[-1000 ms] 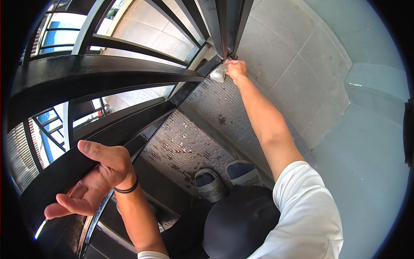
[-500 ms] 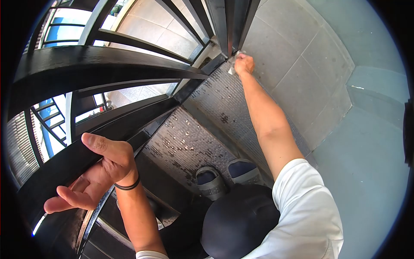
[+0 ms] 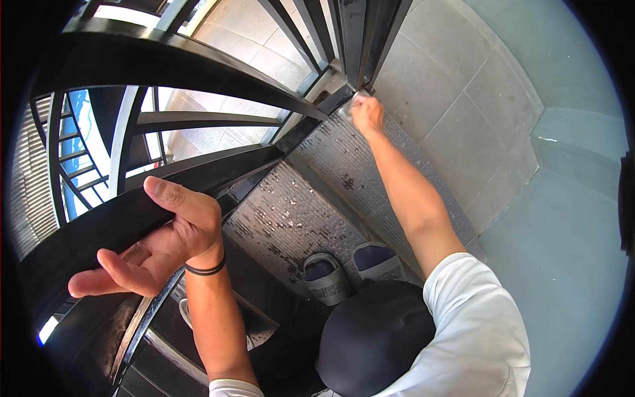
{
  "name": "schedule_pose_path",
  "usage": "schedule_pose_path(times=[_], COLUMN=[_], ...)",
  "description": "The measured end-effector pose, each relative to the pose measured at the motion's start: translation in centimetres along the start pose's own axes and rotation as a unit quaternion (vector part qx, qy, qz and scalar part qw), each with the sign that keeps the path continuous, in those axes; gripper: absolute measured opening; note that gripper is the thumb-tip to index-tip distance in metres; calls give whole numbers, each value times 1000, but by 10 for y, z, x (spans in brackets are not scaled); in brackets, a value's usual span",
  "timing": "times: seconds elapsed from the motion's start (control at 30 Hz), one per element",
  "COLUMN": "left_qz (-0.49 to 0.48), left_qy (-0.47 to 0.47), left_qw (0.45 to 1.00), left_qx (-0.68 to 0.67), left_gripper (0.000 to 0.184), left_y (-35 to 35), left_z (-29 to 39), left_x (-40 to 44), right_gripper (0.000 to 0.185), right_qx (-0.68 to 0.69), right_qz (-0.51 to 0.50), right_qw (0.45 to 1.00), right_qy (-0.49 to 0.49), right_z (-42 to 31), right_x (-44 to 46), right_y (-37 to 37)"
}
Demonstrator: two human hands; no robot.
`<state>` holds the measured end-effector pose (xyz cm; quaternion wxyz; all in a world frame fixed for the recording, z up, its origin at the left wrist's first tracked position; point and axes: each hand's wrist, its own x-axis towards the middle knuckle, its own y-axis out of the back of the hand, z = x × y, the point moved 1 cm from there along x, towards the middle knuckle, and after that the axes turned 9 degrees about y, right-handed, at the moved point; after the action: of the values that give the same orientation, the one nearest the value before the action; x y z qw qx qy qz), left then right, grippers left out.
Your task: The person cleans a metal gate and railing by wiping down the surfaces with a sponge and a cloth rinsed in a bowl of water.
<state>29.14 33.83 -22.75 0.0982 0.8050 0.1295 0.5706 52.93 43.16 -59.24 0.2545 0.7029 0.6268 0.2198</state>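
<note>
My right hand [image 3: 368, 116] is closed around a small pale, crumpled cloth [image 3: 359, 98], blurred and mostly covered by the fingers. It is at the far left end of the upper ridged metal step [image 3: 350, 155], close to the foot of a dark metal post [image 3: 354, 46]. My left hand [image 3: 165, 248] has its thumb and fingers spread, with the palm turned partly up. It lies against a broad black rail [image 3: 86, 241] and grips nothing; a black band circles the wrist.
My sandalled feet [image 3: 325, 278] stand on a lower, worn step [image 3: 284, 221] with flaking paint. Grey floor tiles [image 3: 456, 73] lie beyond the upper step. A curved blue-grey wall [image 3: 562, 251] rises on the right. Black railing bars [image 3: 126, 139] fill the left side.
My right hand has shifted a little left and nearer to me along the step edge, still holding the cloth. My left hand stays spread at the rail. The view has tilted slightly.
</note>
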Motion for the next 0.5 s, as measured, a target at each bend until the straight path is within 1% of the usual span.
schedule_pose_path(times=[0.07,0.1,0.13,0.2,0.23,0.27,0.3,0.33,0.37,0.4,0.43,0.47,0.5], left_qz=[1,-7,-2,-5,5,-6,5,18,-21,-54,-119,-183,-219], left_qy=[14,57,61,59,52,44,57,71,93,117,131,148,162], left_qw=[1000,998,998,994,993,993,985,975,959,937,924,911,894], left_qx=[-12,-16,-15,-89,-102,-107,-160,-211,-268,-326,-340,-337,-356], left_gripper=[71,71,71,70,68,70,68,67,65,64,62,58,55], left_y=[0,2,2,1,-1,0,-1,2,16,31,53,76,93], left_z=[1,7,7,5,4,0,1,3,3,2,-1,-2,-5], left_x=[-1,-4,-5,-5,-4,-6,-10,-11,-10,-9,-8,-9,-17], right_gripper=[13,12,12,13,13,13,11,10,11,17,28,28,25], right_qx=[-3,4,12,75,97,100,245,371,485,584,623,616,631], right_qz=[-56,-63,-69,-134,-122,-126,-205,-279,-310,-335,-358,-370,-393], right_qw=[993,989,985,963,964,961,945,883,807,716,676,677,654], right_qy=[105,131,156,223,216,224,77,-74,-128,-182,-163,-157,-141], right_z=[-4,-16,-31,-63,-75,-84,-90,-97,-108,-117,-125,-132,-149], right_x=[-26,-40,-57,-80,-92,-96,-98,-100,-101,-100,-101,-104,-105], right_y=[-9,-10,-10,0,2,6,16,28,49,71,86,100,118])
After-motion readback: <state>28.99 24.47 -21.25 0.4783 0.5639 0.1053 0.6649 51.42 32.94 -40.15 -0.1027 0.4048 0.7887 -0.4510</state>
